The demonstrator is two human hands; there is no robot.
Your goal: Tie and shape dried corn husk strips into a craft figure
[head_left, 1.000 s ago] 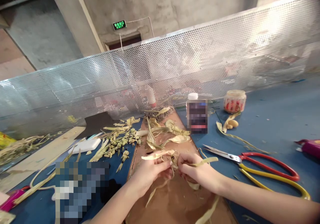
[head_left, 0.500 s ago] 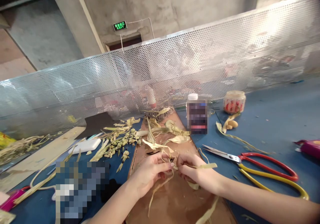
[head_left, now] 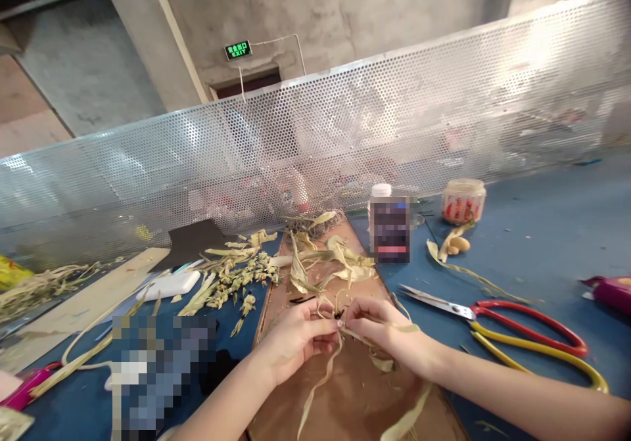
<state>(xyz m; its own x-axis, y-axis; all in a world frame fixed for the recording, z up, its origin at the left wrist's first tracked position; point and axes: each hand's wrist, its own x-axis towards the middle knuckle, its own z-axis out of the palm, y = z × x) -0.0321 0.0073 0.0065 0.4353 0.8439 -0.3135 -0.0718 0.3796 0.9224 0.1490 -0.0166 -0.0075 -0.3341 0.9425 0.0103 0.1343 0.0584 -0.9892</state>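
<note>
Thumb and forefinger together, the left hand (head_left: 298, 339) keeps a tight grip on a thin dried husk strip (head_left: 328, 367), its tail trailing over a brown board (head_left: 369, 395). Just beside it, the right hand (head_left: 377, 321) pinches a husk length (head_left: 407, 328) in an equally closed grip. Crumpled husks (head_left: 355, 273) lie beyond the fingertips; rightward, on a blue bench (head_left: 552, 250), rest red-and-yellow-handled scissors (head_left: 466, 311), a white-capped bottle (head_left: 389, 231) and a clear jar (head_left: 462, 203).

Pale strip (head_left: 318, 384) below the left hand (head_left: 298, 336) now longer (and visibly lower).
</note>
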